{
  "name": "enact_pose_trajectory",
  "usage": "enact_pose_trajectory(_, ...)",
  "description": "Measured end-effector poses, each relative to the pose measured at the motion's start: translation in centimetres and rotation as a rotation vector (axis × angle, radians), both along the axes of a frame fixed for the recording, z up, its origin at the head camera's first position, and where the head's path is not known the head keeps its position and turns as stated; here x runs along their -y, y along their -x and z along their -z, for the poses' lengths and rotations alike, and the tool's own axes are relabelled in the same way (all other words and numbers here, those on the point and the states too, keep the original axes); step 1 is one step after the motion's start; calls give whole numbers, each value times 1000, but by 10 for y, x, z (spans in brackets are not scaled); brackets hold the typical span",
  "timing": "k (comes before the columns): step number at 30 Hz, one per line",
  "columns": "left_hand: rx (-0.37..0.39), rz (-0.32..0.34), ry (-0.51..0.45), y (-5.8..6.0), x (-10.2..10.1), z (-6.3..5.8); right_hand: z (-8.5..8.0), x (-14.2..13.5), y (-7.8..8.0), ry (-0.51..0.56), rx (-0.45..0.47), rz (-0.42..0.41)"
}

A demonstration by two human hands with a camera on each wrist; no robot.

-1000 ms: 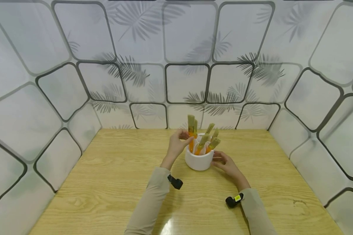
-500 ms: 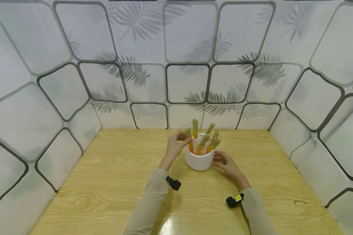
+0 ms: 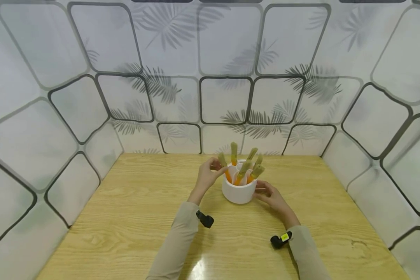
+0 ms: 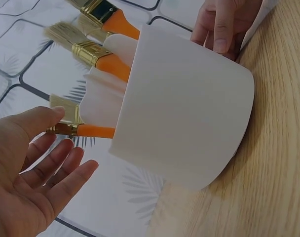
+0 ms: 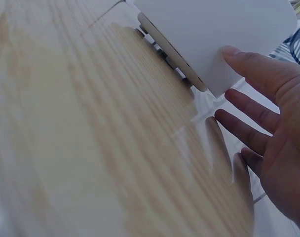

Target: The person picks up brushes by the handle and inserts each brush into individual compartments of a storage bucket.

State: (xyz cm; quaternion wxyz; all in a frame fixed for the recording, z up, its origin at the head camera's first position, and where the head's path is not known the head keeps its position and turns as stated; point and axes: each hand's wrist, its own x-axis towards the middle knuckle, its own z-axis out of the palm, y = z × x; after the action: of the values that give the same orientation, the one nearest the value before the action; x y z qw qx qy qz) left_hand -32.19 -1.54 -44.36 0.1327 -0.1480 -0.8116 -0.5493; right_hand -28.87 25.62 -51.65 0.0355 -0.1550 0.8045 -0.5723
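Note:
A white round holder (image 3: 238,193) with inner compartments stands upright on the table, several paintbrushes (image 3: 243,171) in it, bristles up, handles orange. My left hand (image 3: 206,173) is at the holder's left rim and pinches the leftmost paintbrush (image 3: 222,159) by its upper part between thumb and forefinger. The left wrist view shows this brush's orange handle (image 4: 95,131) at the rim and my other left fingers spread free. On the holder's other side, my right hand (image 3: 270,196) rests its thumb on the white wall (image 5: 199,34), with the remaining fingers relaxed.
The wooden table (image 3: 133,217) reaches back to a patterned wall covering (image 3: 224,97) with rounded shapes and palm leaves, which also encloses both sides. Small black cameras sit on the left wrist (image 3: 205,219) and right wrist (image 3: 281,239).
The paintbrush at my left hand has gone down into the holder and now leans left; another brush behind it shows separately. My right hand stays at the holder's side.

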Motion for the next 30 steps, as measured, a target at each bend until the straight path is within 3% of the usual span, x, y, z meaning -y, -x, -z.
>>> enact_pose_trajectory(4,15,0,5,-1,1,2,-7,3,-6,-16,8,1)
enact_pose_trajectory(11,-2,6,12,-1,5,5,17,-5,9,6,-1,20)
enact_pose_trajectory(30,25,27,5,-1,13,11,12,-5,10,18,72,50)
